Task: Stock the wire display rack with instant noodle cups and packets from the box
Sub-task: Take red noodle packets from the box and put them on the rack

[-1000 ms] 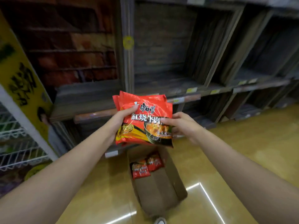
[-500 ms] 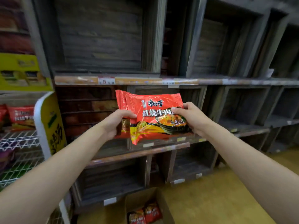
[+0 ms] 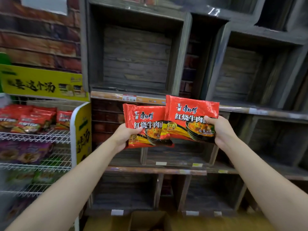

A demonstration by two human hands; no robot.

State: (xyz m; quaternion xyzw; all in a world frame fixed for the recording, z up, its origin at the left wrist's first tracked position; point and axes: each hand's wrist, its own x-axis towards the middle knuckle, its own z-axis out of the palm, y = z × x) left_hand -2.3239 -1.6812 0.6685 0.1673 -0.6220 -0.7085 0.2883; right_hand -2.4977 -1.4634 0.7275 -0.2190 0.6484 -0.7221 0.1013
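Wooden shelving (image 3: 135,57) fills the background; left hand (image 3: 124,135) and right hand (image 3: 220,130) fingers each clench a red noodle packet — left packet (image 3: 146,120), right packet (image 3: 191,112) — overlapping, held mid-air. Step: carrying; next, probably swing left onto the wire rack (image 3: 35,136), whose blurred top tier already holds packets. Box (image 3: 148,220) sits below.

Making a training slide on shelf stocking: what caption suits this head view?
Left hand and right hand each hold a red noodle packet beside the partly stocked wire rack.
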